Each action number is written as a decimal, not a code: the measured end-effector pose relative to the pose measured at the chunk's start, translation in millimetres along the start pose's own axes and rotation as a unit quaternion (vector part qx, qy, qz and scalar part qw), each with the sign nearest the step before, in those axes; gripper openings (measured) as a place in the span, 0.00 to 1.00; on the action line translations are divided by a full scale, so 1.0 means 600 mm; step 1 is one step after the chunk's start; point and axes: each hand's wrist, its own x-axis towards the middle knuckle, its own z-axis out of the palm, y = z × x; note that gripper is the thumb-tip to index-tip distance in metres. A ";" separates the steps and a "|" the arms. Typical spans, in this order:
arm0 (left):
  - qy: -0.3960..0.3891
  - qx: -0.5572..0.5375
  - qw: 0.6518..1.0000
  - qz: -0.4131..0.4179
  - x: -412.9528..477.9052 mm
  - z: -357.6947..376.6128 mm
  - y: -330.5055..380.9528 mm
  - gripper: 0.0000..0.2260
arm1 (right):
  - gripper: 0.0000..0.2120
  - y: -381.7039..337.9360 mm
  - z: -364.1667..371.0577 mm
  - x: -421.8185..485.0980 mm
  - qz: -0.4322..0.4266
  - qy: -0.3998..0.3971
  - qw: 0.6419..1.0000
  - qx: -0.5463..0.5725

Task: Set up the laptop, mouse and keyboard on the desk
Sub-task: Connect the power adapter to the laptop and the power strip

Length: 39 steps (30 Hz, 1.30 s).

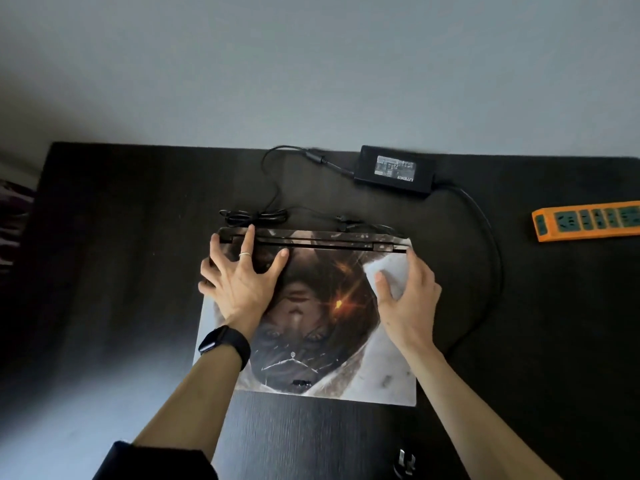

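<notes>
A closed laptop (311,341) with a printed picture on its lid lies flat in the middle of the black desk (121,237), its hinge side away from me. My left hand (239,275) rests spread on the lid's far left corner, fingers straight. My right hand (405,296) lies on the far right part of the lid, thumb and fingers relaxed. A dark mouse (405,464) shows at the bottom edge, partly cut off. No keyboard is in view.
A black power brick (394,171) sits behind the laptop, with its thin cable (263,202) bundled at the hinge and a thick cable (491,258) curving round the right side. An orange power strip (588,220) lies at the far right. A grey wall stands behind the desk.
</notes>
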 end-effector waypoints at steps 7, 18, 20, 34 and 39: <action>0.063 0.007 0.983 0.172 -0.034 0.020 0.025 0.29 | 0.32 -0.060 -0.033 0.080 0.103 0.025 0.992 0.062; -0.006 0.030 0.974 0.226 -0.077 0.042 0.058 0.31 | 0.21 -0.036 -0.003 0.115 0.107 0.051 0.993 0.017; -0.009 0.037 0.974 0.224 -0.076 0.044 0.058 0.32 | 0.20 -0.042 -0.007 0.127 0.128 0.039 0.990 0.039; -0.074 0.041 0.964 0.251 -0.215 0.043 0.029 0.30 | 0.14 0.086 -0.151 -0.219 0.092 -0.124 0.988 0.006; -0.113 0.041 0.961 0.249 -0.377 0.053 -0.011 0.32 | 0.13 0.177 -0.165 -0.311 0.073 -0.232 0.969 -0.048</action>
